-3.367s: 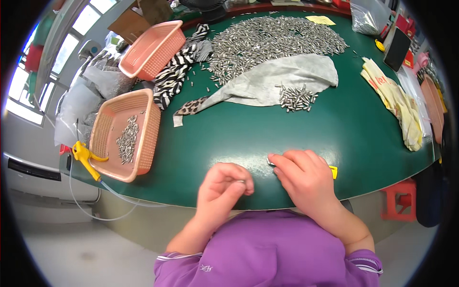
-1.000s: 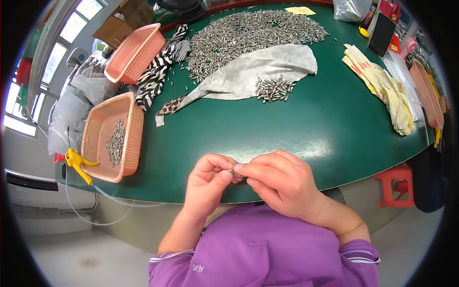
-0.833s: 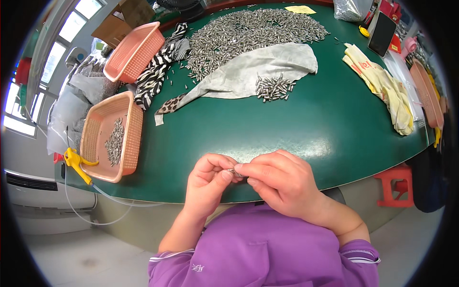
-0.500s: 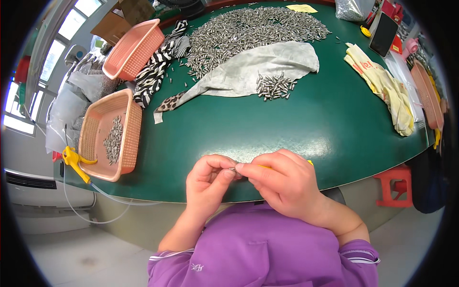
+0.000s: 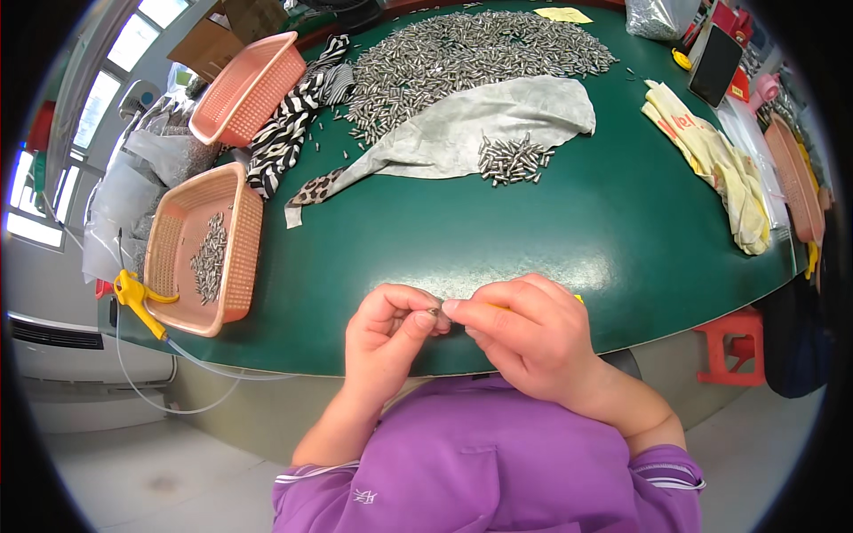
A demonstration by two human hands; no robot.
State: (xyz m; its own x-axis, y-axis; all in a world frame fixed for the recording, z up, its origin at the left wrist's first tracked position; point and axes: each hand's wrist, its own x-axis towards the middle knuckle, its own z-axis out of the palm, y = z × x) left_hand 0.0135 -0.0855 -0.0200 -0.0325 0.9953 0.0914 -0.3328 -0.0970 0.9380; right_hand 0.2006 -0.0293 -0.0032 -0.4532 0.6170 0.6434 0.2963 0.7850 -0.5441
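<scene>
The surface (image 5: 400,231) is deep green. Toward its far edge, the metal pins (image 5: 471,53) are silver-grey and the paper slip (image 5: 564,14) pale yellow. Along its left edge, the farther basket (image 5: 271,93) is coral pink, the nearer basket (image 5: 243,271) peach-pink, the air blow gun (image 5: 140,302) bright yellow, the zebra-print cloth (image 5: 286,129) black and white. The grey cloth (image 5: 444,138) has a leopard-print tip (image 5: 317,186). By the right edge, cream-yellow gloves (image 5: 720,178) bear red markings. The shirt (image 5: 533,444) is purple, its cuffs white-striped.

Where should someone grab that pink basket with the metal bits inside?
Probably by the right rim of the pink basket, coming from the right: it sits open side up, that long wall faces the green table, while plastic bags and a yellow air gun crowd its left.
</scene>
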